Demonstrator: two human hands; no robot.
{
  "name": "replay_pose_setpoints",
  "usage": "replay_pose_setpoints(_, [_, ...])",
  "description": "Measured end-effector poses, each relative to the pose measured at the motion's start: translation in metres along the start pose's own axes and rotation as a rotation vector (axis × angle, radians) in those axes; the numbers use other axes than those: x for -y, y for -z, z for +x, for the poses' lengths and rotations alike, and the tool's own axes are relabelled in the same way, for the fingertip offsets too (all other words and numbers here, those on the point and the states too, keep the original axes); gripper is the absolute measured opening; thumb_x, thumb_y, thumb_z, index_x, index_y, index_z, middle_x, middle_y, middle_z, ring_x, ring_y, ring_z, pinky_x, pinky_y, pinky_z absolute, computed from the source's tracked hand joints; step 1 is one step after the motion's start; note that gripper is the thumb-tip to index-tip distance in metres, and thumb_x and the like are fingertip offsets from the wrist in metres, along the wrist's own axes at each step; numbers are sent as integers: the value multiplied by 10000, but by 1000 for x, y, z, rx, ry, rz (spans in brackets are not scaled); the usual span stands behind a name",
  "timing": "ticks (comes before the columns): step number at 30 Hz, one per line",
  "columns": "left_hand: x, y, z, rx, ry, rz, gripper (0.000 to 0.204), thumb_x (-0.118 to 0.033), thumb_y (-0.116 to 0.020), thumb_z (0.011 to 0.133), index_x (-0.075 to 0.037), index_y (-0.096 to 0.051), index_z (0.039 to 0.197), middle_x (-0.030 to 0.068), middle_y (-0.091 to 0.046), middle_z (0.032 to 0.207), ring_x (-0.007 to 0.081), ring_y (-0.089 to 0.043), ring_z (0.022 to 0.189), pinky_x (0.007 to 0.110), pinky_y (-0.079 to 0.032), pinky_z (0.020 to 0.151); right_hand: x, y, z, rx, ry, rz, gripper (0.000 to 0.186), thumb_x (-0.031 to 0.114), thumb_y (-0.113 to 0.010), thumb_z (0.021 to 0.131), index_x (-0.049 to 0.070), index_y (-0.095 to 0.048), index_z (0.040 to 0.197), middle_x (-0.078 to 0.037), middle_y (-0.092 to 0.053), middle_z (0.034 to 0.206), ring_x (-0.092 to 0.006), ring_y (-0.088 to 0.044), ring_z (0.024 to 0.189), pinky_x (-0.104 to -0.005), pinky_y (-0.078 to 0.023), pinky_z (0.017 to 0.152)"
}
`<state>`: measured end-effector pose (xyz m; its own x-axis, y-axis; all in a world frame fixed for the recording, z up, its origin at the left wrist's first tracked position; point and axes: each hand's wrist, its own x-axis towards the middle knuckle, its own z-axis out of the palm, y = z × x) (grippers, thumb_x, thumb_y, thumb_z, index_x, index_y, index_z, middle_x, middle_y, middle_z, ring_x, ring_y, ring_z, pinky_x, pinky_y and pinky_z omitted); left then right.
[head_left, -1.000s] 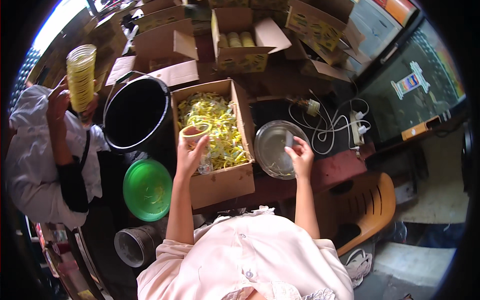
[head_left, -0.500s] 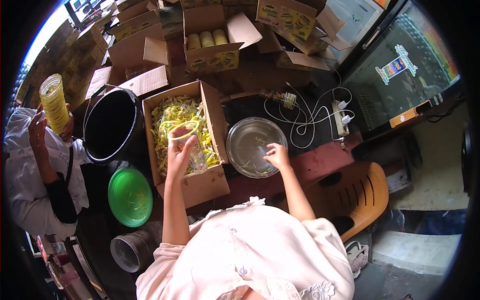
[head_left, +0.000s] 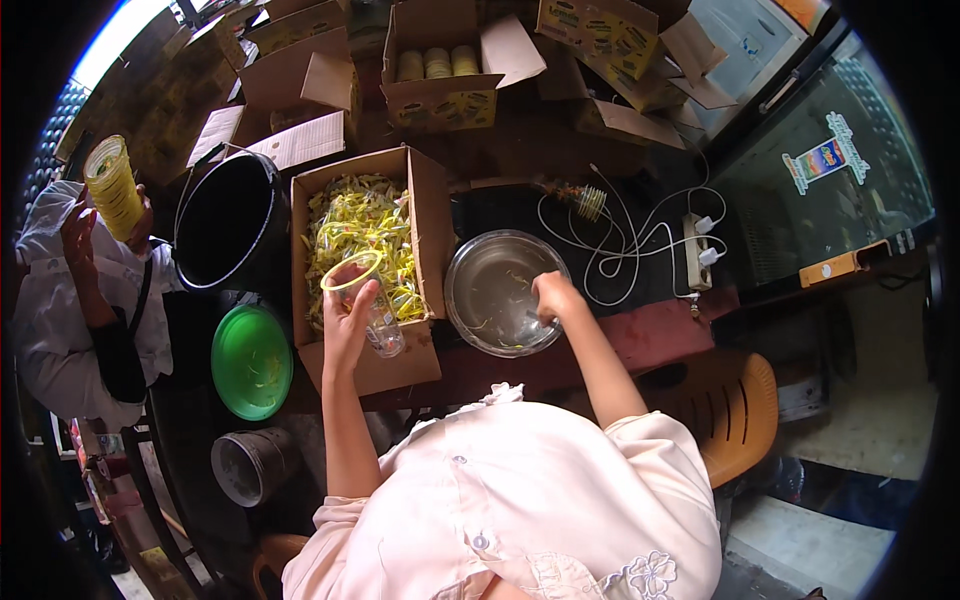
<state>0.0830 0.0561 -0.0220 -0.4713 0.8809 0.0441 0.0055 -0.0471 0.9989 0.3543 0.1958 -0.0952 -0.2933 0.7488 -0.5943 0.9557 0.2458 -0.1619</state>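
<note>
My left hand (head_left: 345, 328) is wrapped round a clear plastic jar (head_left: 384, 332) with a yellow rim, tilted over the near edge of an open cardboard box (head_left: 432, 235). Small yellow-wrapped packets (head_left: 362, 225) fill that box. To its right sits a round clear basin (head_left: 468, 322) with a few yellow strips in the bottom. Over the basin's right side is my right hand (head_left: 558, 298), its fingers curled together. Whatever they may hold is hidden.
A black bucket (head_left: 228, 222), a green plate (head_left: 252, 362) and a grey pail (head_left: 240, 468) stand left. Beside them a person holds stacked yellow-rimmed jars (head_left: 116, 190). White cables with a power strip (head_left: 697, 250) lie right of the basin, near an orange chair (head_left: 745, 410).
The jar in my left hand has moved down, toward the near edge of the box. My right hand's fingers have curled in over the basin. The view has shifted slightly.
</note>
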Motion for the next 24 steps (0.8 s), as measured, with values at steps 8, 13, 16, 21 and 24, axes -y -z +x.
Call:
replay_pose_setpoints(8, [-13,4,-2,-61,-82,66,344,-178,-604,806,-36,-453,1080,38,-520,978,90,-502,855,226,-413,728,4,16,-23,-213,88,83,344,-76,-648,540,35,-612,863,-202,-594,916,-335,-581,887,-392,-494,761])
replay_pose_setpoints(13, [-14,38,-13,-159,-59,8,310,-133,-575,817,-44,-452,1087,30,-520,975,76,-506,835,206,-435,677,20,46,-61,-434,141,308,407,-97,-615,558,54,-575,933,-159,-612,833,-316,-604,804,-386,-500,710])
replay_pose_setpoints(16, [-15,49,-19,-202,-46,-7,317,-126,-571,817,-54,-446,1099,26,-519,976,64,-508,824,193,-458,625,19,64,-71,-355,313,665,479,-104,-640,525,41,-559,974,-119,-619,787,-276,-613,720,-355,-501,655])
replay_pose_setpoints(21, [-19,47,-11,-193,-1,3,327,-139,-572,817,-51,-444,1104,21,-516,976,61,-508,824,203,-474,617,-16,17,-16,-361,225,396,498,-49,-724,472,41,-586,942,-103,-622,793,-239,-613,776,-326,-500,675])
replay_pose_setpoints(24, [-20,47,-14,-233,25,-60,307,-137,-571,817,-43,-458,1087,21,-517,969,64,-505,820,208,-462,657,-12,28,-32,-474,147,424,524,-50,-724,467,45,-577,961,-106,-615,808,-237,-609,761,-321,-494,687])
